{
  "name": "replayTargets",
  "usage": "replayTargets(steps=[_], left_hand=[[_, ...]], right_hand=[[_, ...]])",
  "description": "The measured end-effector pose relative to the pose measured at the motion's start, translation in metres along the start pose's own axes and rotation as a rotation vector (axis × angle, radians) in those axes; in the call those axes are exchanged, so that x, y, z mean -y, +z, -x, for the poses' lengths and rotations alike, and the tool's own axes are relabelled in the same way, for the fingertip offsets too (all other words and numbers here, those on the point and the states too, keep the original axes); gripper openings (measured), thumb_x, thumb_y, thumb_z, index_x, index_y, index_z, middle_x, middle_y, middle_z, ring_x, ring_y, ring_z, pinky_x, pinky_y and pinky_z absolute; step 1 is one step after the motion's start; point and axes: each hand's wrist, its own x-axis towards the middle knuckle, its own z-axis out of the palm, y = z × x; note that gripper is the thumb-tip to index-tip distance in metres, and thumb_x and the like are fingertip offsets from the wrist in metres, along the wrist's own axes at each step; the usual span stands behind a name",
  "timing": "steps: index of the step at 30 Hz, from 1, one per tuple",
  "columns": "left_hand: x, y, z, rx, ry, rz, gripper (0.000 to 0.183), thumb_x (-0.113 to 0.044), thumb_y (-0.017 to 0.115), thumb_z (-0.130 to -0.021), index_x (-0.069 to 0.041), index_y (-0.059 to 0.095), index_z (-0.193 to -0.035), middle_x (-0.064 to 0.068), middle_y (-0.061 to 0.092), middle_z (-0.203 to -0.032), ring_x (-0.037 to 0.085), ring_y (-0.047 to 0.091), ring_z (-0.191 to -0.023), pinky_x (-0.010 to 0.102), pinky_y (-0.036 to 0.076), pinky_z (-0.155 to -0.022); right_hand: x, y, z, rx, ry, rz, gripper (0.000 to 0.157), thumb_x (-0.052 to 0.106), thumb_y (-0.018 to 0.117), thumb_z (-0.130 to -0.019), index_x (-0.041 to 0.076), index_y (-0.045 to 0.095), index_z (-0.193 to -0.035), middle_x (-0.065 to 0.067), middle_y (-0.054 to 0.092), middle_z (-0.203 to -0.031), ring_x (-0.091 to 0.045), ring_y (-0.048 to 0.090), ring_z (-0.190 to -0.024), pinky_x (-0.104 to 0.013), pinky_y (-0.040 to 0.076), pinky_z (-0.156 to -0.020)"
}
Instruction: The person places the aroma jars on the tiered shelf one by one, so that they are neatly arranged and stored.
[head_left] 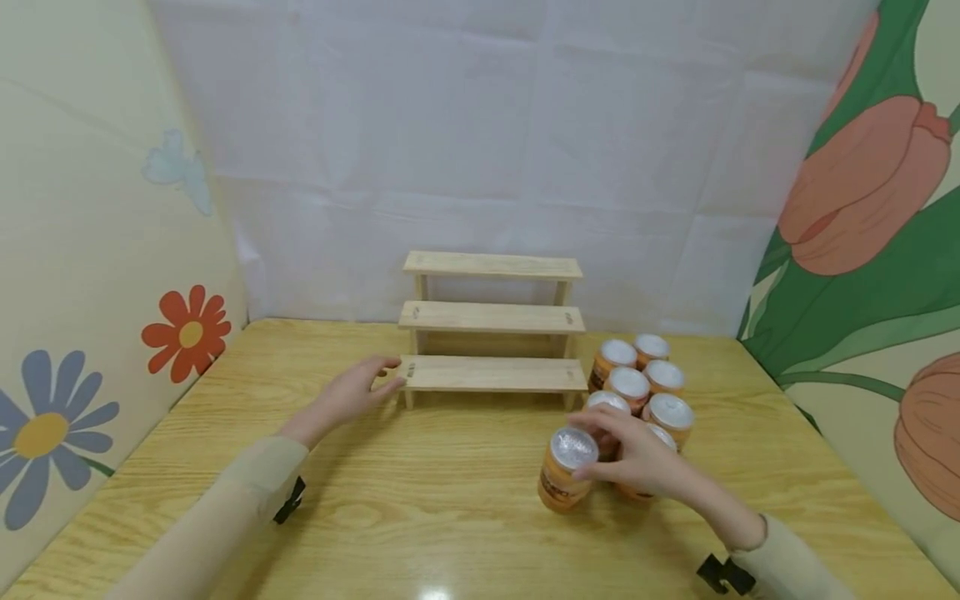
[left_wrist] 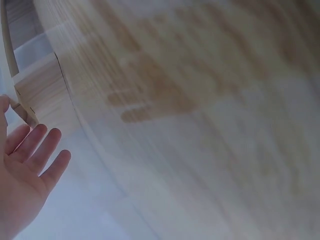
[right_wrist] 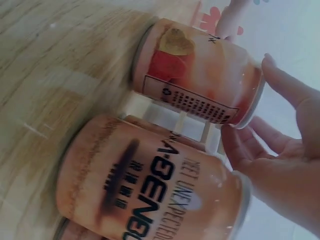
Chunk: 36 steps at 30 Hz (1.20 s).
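Note:
My right hand [head_left: 637, 454] holds an orange can [head_left: 562, 492] with a silver top, thumb on one side of its rim and fingers on the other. In the right wrist view this can [right_wrist: 200, 75] shows a label with small print, and its base is close to the tabletop. Behind and right of it several like cans [head_left: 670, 414] stand upright in a cluster, partly hidden by the hand. At the left end of the lowest step of a three-step wooden rack [head_left: 491, 374], my left hand [head_left: 352, 392] has its fingertips right at the board's edge, fingers loosely extended.
The wood-grain table [head_left: 375, 517] meets a white cloth backdrop [head_left: 480, 150] behind the rack. Flower-printed panels border the left [head_left: 82, 250] and right [head_left: 847, 333] sides. A large can [right_wrist: 145, 180] stands close beside the held one in the right wrist view.

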Motion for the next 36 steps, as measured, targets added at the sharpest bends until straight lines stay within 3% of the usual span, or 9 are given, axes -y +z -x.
replayTargets(steps=[6,14,19,23,27,31,36], left_hand=[[0.000,0.002,0.001,-0.021,0.010,-0.015,0.055,-0.039,0.049,-0.098,-0.001,0.045,-0.137,0.020,0.049,-0.136,0.038,0.052,-0.118,0.053,0.046,-0.094],[0.001,0.002,0.003,-0.031,0.017,-0.027,0.054,-0.041,0.049,-0.097,-0.004,0.047,-0.137,0.017,0.051,-0.136,0.036,0.054,-0.116,0.054,0.045,-0.094],[0.002,0.002,0.003,-0.033,0.022,-0.017,0.054,-0.040,0.049,-0.097,-0.003,0.047,-0.137,0.017,0.051,-0.136,0.036,0.055,-0.115,0.053,0.045,-0.095],[0.002,0.001,0.003,-0.038,0.029,-0.014,0.054,-0.039,0.050,-0.097,-0.002,0.047,-0.136,0.018,0.051,-0.136,0.036,0.055,-0.115,0.053,0.046,-0.094],[0.003,0.001,0.003,-0.037,0.036,-0.032,0.053,-0.038,0.050,-0.097,-0.002,0.047,-0.136,0.018,0.051,-0.135,0.036,0.056,-0.113,0.052,0.047,-0.093],[0.002,0.002,0.002,-0.035,0.029,-0.035,0.053,-0.037,0.050,-0.097,-0.002,0.047,-0.136,0.018,0.051,-0.135,0.035,0.056,-0.113,0.052,0.047,-0.093],[0.000,0.002,0.002,-0.029,0.028,-0.039,0.053,-0.037,0.050,-0.097,-0.002,0.047,-0.136,0.019,0.052,-0.135,0.036,0.056,-0.113,0.052,0.048,-0.092]], right_hand=[[0.004,0.002,0.002,0.063,0.069,0.093,0.077,0.046,0.074,-0.075,0.000,0.049,-0.133,-0.013,0.058,-0.123,-0.024,0.060,-0.106,-0.036,0.053,-0.086],[0.010,0.009,-0.001,0.051,0.125,0.158,0.076,0.047,0.076,-0.073,0.001,0.053,-0.129,-0.012,0.061,-0.121,-0.024,0.061,-0.106,-0.038,0.052,-0.085],[0.011,0.017,-0.003,-0.012,0.177,0.083,0.075,0.045,0.078,-0.072,0.000,0.053,-0.126,-0.011,0.065,-0.114,-0.022,0.064,-0.099,-0.031,0.053,-0.080],[0.010,0.023,-0.005,-0.042,0.166,-0.005,0.070,0.041,0.077,-0.074,0.002,0.053,-0.126,-0.008,0.065,-0.113,-0.019,0.064,-0.098,-0.026,0.052,-0.080],[0.009,0.027,-0.005,-0.010,0.163,-0.053,0.074,0.040,0.073,-0.079,0.001,0.046,-0.136,-0.015,0.057,-0.127,-0.028,0.058,-0.112,-0.040,0.049,-0.092],[0.011,0.032,-0.007,-0.005,0.267,-0.128,0.081,0.040,0.074,-0.079,0.002,0.038,-0.140,-0.018,0.052,-0.133,-0.032,0.053,-0.118,-0.050,0.044,-0.097],[0.014,0.043,-0.009,-0.086,0.373,-0.119,0.078,0.041,0.081,-0.070,0.003,0.045,-0.128,-0.010,0.056,-0.119,-0.023,0.058,-0.107,-0.040,0.048,-0.090]])
